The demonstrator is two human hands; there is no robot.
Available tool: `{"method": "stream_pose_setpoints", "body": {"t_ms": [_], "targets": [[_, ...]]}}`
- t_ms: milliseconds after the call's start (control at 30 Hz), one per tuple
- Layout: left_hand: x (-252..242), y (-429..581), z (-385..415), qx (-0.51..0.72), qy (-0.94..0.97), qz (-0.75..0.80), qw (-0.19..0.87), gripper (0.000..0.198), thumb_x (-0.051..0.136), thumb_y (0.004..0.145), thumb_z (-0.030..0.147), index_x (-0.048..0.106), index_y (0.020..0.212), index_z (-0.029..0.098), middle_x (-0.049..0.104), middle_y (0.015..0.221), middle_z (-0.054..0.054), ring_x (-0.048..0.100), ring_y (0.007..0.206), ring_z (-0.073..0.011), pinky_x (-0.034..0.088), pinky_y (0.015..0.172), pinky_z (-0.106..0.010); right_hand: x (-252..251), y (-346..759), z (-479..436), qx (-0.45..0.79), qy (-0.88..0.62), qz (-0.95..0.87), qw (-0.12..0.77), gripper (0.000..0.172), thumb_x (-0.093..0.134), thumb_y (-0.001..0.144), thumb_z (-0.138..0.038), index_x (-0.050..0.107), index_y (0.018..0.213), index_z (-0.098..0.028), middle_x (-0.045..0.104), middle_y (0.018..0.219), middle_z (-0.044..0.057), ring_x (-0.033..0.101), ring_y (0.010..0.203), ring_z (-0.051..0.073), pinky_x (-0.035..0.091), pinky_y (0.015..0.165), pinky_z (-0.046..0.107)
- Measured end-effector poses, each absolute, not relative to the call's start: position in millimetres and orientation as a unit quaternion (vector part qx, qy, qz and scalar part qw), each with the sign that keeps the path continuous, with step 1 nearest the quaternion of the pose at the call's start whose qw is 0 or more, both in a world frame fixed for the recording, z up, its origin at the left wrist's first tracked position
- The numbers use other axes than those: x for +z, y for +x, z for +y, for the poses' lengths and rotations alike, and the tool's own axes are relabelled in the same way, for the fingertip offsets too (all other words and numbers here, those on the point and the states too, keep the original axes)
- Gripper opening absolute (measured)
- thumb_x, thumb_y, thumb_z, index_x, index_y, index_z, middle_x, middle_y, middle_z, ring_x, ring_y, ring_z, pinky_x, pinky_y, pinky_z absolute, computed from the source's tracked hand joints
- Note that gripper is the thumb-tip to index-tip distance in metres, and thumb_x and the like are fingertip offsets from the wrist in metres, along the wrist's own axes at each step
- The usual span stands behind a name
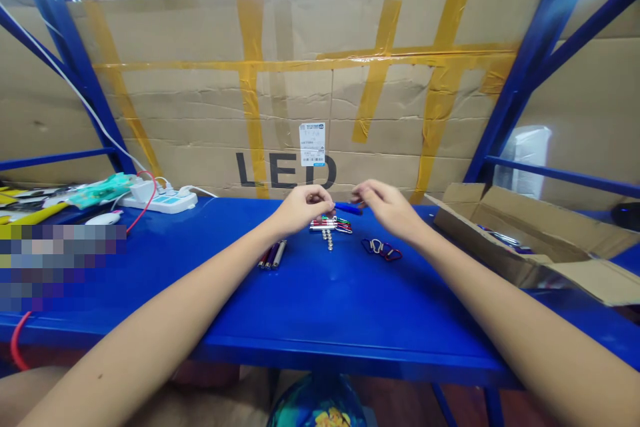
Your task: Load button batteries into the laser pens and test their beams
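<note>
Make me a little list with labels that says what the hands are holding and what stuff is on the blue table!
left hand: pinches one end of a small blue tube
right hand: pinches the tube's other end
under the hands: silver and coloured small tubes, a short row of button cells
by left wrist: three slim tubes
by right wrist: carabiner clips
right side: open cardboard box
far left: white power strip
surface: blue table

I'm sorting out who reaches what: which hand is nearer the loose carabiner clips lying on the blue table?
Right. The right hand hovers just above and behind the carabiner clips; the left hand is farther left, above the small flashlights.
</note>
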State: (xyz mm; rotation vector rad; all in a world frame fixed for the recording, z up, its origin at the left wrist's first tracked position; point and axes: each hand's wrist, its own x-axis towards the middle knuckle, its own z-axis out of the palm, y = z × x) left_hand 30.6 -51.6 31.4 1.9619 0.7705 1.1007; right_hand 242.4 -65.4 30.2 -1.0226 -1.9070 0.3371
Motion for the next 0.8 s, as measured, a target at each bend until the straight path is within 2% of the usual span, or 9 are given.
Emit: {"method": "stream_pose_setpoints", "body": {"t_ms": [67,133,200,267,367,433,533,667,800], "targets": [[33.5,29.4,-49.7,0.484,0.741,0.292,0.363,0.008,0.063,0.074,0.02,0.06,0.072,0.012,0.07,0.083,-0.007,0.061,0.067,-0.0109,0.051,0.068,-0.028,33.6,249.0,-61.5,0.086,-0.485,-0.75,0.442,0.036,0.04,0.094,-0.04,0.06,0.076,-0.017,0.066,0.076,0.007,0.059,0.071,0.018,0.043,0.066,0.03],[34.0,28.4,-47.8,0.53,0.703,0.267,0.391,0.007,0.061,0.072,0.017,0.057,0.069,0.013,0.071,0.088,-0.008,0.064,0.073,-0.0126,0.052,0.075,-0.03,34.0,253.8,-59.8,0.037,-0.539,-0.766,0.348,0.033,0.051,0.088,-0.039,0.056,0.063,-0.018,0.062,0.064,0.005,0.054,0.062,0.018,0.039,0.059,0.03],[33.6,27.9,-46.4,0.561,0.657,0.24,0.442,0.007,0.058,0.072,0.016,0.054,0.068,0.014,0.071,0.083,-0.007,0.066,0.077,-0.0147,0.053,0.079,-0.033,30.4,255.1,-60.1,0.02,-0.551,-0.796,0.25,0.03,0.061,0.081,-0.035,0.055,0.056,-0.019,0.059,0.061,0.006,0.05,0.058,0.018,0.036,0.056,0.031],[33.0,28.2,-45.7,0.575,0.613,0.233,0.49,0.007,0.056,0.073,0.015,0.051,0.069,0.015,0.069,0.074,-0.005,0.067,0.074,-0.0156,0.053,0.077,-0.035,24.0,253.2,-61.3,0.011,-0.546,-0.818,0.18,0.03,0.066,0.077,-0.034,0.056,0.053,-0.02,0.058,0.062,0.008,0.05,0.062,0.021,0.037,0.057,0.032],[32.0,29.9,-45.1,0.572,0.574,0.266,0.522,0.006,0.055,0.078,0.018,0.05,0.075,0.015,0.066,0.07,-0.003,0.065,0.062,-0.014,0.053,0.065,-0.031,13.9,248.2,-62.7,-0.021,-0.547,-0.828,0.12,0.031,0.071,0.071,-0.035,0.055,0.049,-0.02,0.057,0.067,0.011,0.05,0.072,0.026,0.039,0.061,0.035],[31.0,31.4,-44.4,0.559,0.568,0.293,0.529,0.005,0.053,0.082,0.02,0.05,0.081,0.016,0.063,0.068,-0.001,0.061,0.055,-0.0122,0.05,0.054,-0.027,8.7,245.9,-62.7,-0.031,-0.543,-0.833,0.106,0.031,0.074,0.068,-0.032,0.054,0.048,-0.02,0.057,0.07,0.012,0.05,0.074,0.026,0.041,0.063,0.036],[29.1,33.5,-42.9,0.537,0.573,0.305,0.538,0.003,0.049,0.086,0.021,0.049,0.087,0.018,0.06,0.068,0.0,0.054,0.046,-0.0088,0.038,0.041,-0.021,3.1,244.4,-61.9,-0.008,-0.517,-0.846,0.132,0.026,0.075,0.065,-0.025,0.055,0.05,-0.021,0.056,0.069,0.009,0.051,0.075,0.024,0.043,0.063,0.033],[26.5,36.5,-44.1,0.497,0.602,0.325,0.534,0.004,0.045,0.088,0.019,0.049,0.09,0.018,0.057,0.066,0.002,0.041,0.038,-0.0047,0.023,0.035,-0.019,0.2,240.8,-63.1,0.047,-0.499,-0.846,0.181,0.018,0.073,0.063,-0.018,0.058,0.055,-0.021,0.058,0.064,0.005,0.054,0.068,0.019,0.043,0.058,0.028],[22.2,40.1,-50.0,0.456,0.671,0.34,0.476,0.014,0.057,0.082,0.019,0.053,0.095,0.017,0.052,0.064,0.005,0.041,0.044,-0.0043,0.028,0.041,-0.019,9.8,235.7,-67.2,0.101,-0.527,-0.817,0.21,0.005,0.065,0.065,-0.017,0.064,0.061,-0.019,0.064,0.063,0.003,0.055,0.059,0.016,0.04,0.055,0.027]]}}
